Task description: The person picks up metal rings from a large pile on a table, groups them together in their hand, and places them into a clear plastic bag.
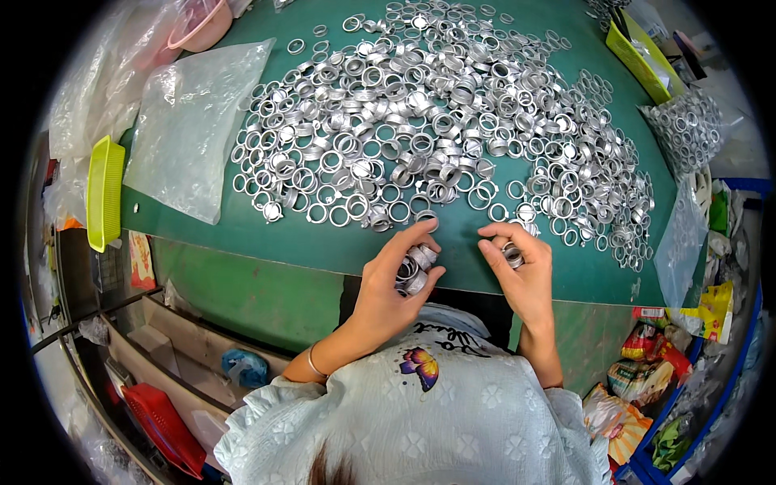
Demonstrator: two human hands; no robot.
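Observation:
Several silver metal rings (416,267) are gathered in my left hand (380,293), whose fingers curl round them. One ring (426,217) is at that hand's index fingertip; I cannot tell whether the hand grips it or it lies on the table. My right hand (529,279) is curled around a small metal ring (513,256), and its palm side is partly hidden. Both hands are at the near edge of a green-topped table (323,250). Just beyond them spreads a large heap of loose metal rings (420,105), some with small tabs.
Left of the heap lies a flat clear plastic bag (190,129), with a yellow basket (105,194) at the table's edge. A pink basin (204,31) stands far left. On the right are a bag filled with rings (687,129) and another yellow basket (643,58).

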